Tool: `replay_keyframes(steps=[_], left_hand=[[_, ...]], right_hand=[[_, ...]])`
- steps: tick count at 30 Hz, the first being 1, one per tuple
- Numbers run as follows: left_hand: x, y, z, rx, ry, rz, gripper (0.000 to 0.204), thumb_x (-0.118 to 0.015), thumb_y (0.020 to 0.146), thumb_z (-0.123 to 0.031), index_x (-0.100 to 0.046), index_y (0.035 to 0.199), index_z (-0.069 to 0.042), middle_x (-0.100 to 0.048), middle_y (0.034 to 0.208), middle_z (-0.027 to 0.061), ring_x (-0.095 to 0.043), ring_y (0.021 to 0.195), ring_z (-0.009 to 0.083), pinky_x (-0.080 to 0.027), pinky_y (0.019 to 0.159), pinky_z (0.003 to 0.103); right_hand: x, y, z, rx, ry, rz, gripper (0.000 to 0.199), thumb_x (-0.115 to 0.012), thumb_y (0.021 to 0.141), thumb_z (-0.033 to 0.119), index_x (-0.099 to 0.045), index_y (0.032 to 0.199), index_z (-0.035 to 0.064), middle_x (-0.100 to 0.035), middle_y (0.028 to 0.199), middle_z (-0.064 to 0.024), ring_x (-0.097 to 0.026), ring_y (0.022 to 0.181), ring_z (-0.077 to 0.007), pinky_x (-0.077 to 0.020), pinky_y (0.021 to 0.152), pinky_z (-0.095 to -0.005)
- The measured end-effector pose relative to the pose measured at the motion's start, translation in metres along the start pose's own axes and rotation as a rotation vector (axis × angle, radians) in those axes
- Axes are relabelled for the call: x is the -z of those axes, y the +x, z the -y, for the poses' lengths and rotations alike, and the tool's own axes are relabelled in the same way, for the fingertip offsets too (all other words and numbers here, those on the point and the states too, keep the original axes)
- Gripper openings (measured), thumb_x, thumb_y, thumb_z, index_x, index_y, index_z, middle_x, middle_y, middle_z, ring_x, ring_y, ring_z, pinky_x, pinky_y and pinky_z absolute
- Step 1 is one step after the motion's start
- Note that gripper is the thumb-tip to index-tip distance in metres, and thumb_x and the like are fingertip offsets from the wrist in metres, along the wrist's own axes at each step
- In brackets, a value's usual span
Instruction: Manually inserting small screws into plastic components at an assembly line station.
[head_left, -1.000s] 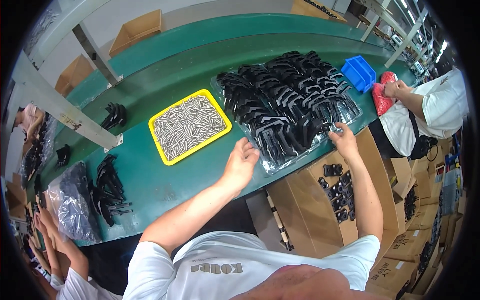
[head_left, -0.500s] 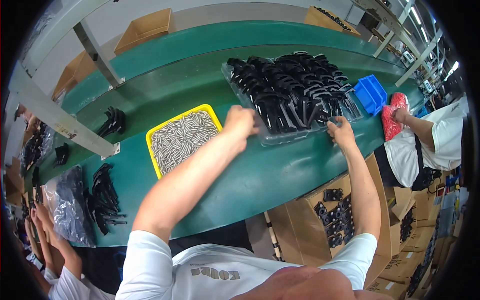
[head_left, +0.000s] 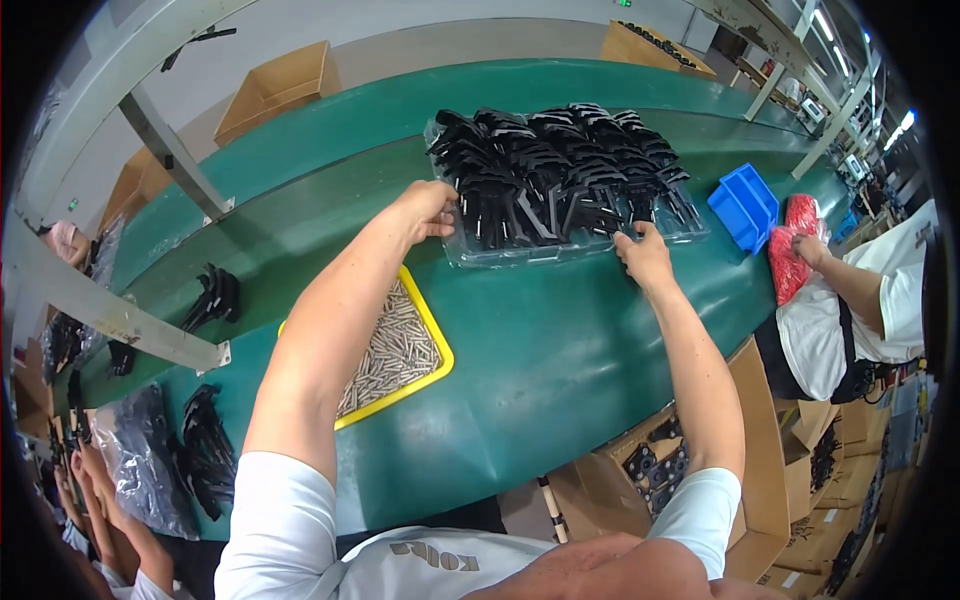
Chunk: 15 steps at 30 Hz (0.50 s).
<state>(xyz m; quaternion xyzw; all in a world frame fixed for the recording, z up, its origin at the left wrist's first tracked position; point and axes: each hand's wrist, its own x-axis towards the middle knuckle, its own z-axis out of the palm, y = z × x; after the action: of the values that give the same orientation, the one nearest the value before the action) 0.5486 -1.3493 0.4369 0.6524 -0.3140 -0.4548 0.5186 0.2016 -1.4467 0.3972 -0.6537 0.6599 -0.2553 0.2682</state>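
A clear plastic tray (head_left: 500,257) piled with rows of black moulded parts (head_left: 560,160) lies across the bench ahead of me. My left hand (head_left: 428,211) is closed on its left rim, fingers curled at the edge. At the front rim, right of the middle, my right hand (head_left: 644,254) pinches the tray edge just below the black parts; its fingertips are partly hidden. Under my left forearm sits a yellow bin (head_left: 432,368) filled with small metal pins (head_left: 390,360), part of it covered by the arm.
A blue bin (head_left: 745,208) stands right of the tray, near another person's hand (head_left: 808,250) on a red bag (head_left: 795,270). More black parts (head_left: 212,298) and a plastic bag (head_left: 145,460) lie left. A metal post (head_left: 130,325) rises there. An open carton (head_left: 600,500) stands below the bench edge.
The tray has turned and shifted left and away from me. My left hand has come to its left rim; my right hand has moved left along the front. The view has turned too.
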Motion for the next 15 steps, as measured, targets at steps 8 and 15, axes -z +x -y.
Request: replay_keyframes(steps=[8,15], left_hand=[[-0.014,0.022,0.017,-0.081,0.155,0.038,0.024,-0.066,0.092,-0.010,-0.062,0.109,0.007,-0.062,0.094,0.0132,-0.061,0.075,0.0194,-0.054,0.062,0.031],[-0.033,0.044,0.034,-0.230,0.108,0.031,0.037,-0.063,0.090,-0.004,-0.052,0.123,0.008,-0.062,0.101,0.0157,-0.062,0.077,0.0190,-0.054,0.066,0.030]], right_hand=[[0.006,0.014,0.009,-0.156,0.060,0.048,0.048,-0.068,0.093,0.030,-0.062,0.130,0.0008,-0.075,0.090,-0.0090,-0.073,0.082,-0.0206,-0.0546,0.077,-0.0333],[0.003,0.021,0.002,-0.133,0.069,0.027,0.033,-0.068,0.094,0.028,-0.061,0.117,0.0053,-0.067,0.080,-0.0052,-0.059,0.064,-0.0128,-0.0438,0.054,-0.0253]])
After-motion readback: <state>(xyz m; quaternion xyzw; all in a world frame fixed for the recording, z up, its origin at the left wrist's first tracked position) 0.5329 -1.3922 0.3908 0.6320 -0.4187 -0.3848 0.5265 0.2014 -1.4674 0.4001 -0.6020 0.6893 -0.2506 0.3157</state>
